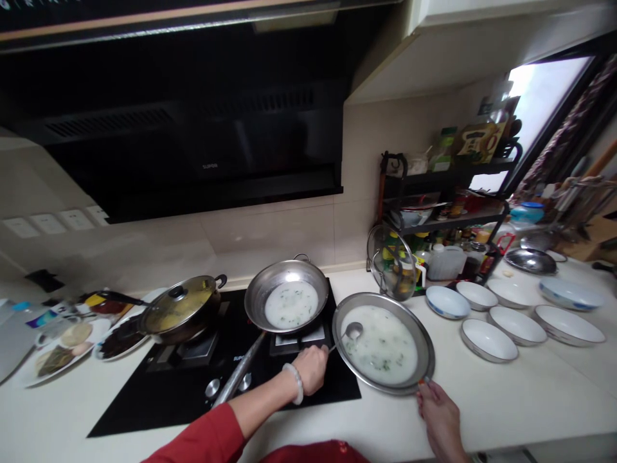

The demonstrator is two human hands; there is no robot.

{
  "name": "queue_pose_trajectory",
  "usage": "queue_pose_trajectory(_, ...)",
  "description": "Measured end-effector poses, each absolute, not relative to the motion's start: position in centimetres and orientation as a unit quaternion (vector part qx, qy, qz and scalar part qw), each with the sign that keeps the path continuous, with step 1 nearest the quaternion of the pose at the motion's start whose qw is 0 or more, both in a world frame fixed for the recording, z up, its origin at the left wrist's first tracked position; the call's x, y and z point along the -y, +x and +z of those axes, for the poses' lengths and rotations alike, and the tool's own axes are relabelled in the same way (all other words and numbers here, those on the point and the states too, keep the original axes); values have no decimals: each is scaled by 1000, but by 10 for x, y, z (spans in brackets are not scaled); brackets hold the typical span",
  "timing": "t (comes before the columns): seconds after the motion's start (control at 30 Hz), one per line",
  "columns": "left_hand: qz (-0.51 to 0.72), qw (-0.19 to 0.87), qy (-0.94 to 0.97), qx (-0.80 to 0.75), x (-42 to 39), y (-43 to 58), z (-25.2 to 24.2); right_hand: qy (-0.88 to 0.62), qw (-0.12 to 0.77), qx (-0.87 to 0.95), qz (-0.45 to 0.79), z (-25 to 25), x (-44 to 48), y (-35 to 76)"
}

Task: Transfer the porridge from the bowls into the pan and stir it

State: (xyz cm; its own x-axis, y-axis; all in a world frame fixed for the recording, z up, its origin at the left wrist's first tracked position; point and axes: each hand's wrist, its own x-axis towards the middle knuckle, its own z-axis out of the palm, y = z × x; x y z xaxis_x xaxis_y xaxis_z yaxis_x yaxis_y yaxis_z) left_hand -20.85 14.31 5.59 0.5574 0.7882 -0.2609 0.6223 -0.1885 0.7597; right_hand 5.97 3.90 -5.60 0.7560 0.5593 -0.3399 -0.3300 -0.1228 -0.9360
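Observation:
My left hand [311,370], with a pale bead bracelet at the wrist, is closed around the handle of a metal ladle [354,331]. The ladle's bowl rests at the left part of a wide steel basin [427,357], which holds white soup [385,344] flecked with green. At the basin's near right rim, my right hand [439,408] grips the edge, thumb on top. Left of the basin, a steel wok [255,289] with similar white soup in its bottom sits on a burner of the black cooktop [139,402]. Its long handle [241,366] points toward me.
A lidded pan [180,308] stands on the left burner. Plates of food [58,354] lie farther left. Several white bowls [489,341] stand right of the basin, before a black rack [446,218] of jars. A glass lid [391,260] leans there. Overhead hangs a range hood [207,148].

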Motion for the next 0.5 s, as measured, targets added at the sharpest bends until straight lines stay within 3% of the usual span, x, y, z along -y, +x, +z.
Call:
queue_pose_trajectory(0.13, 92, 286, 838, -456, -142, -212, 59, -672, 654, 72, 339, -56, -39, 59)
queue_pose_trajectory(0.2, 114, 334, 819, -452, -144, -213, 67, -671, 653, 68, 345, -54, -39, 59)
queue_pose_trajectory(0.37, 158, 608, 606, -488, -150, -226, 98, -668, 654, 63, 349, -52, -38, 59)
queue_pose_trajectory(0.5, 234, 642, 550, -480, -165, -258, 122, -673, 649, 74, 347, -54, -38, 60)
